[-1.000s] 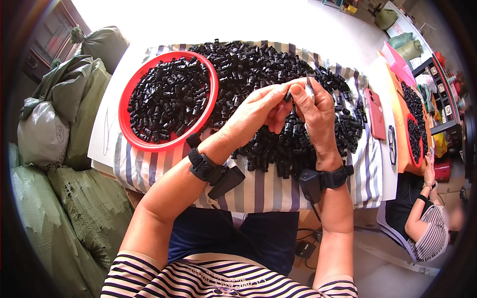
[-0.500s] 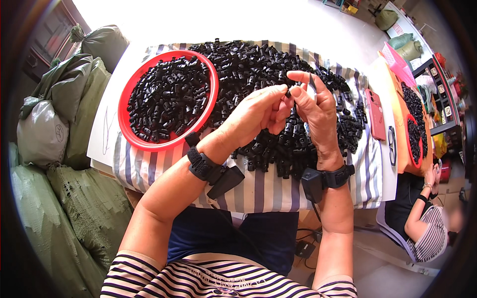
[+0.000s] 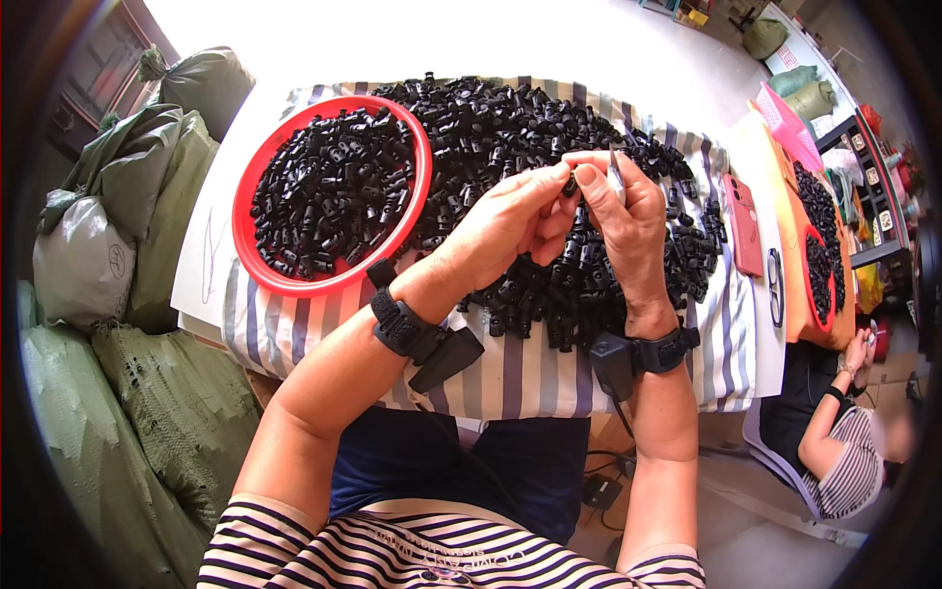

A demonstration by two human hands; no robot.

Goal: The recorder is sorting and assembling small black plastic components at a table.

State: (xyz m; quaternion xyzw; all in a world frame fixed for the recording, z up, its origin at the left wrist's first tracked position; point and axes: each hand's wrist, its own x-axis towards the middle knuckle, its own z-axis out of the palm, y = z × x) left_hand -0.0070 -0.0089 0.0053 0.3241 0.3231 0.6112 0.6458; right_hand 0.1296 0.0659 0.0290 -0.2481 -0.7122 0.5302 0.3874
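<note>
My left hand (image 3: 510,226) pinches a small black plastic cord lock (image 3: 570,185) between thumb and fingertips. Right beside it, my right hand (image 3: 630,224) is closed round a thin, pointed metal blade (image 3: 616,175); whether it is a small knife is hard to tell. The thumb and index finger of that hand meet the cord lock. Both hands are above a wide heap of similar black cord locks (image 3: 510,128) on a striped cloth (image 3: 510,378). Left of the heap stands a round red basin (image 3: 243,240) filled with more of them. Fingers partly hide the held piece.
A pink-red phone (image 3: 743,226) and a dark oblong loop (image 3: 775,285) lie at the table's right edge. Stuffed green sacks (image 3: 177,393) crowd the left side. To the right, another person (image 3: 849,452) sits at an orange-covered table (image 3: 785,206) with similar black pieces.
My right index finger has curled down toward the cord lock, and the blade has shifted slightly with that hand. My left hand stays nearly in place. The other person's hands have shifted a little.
</note>
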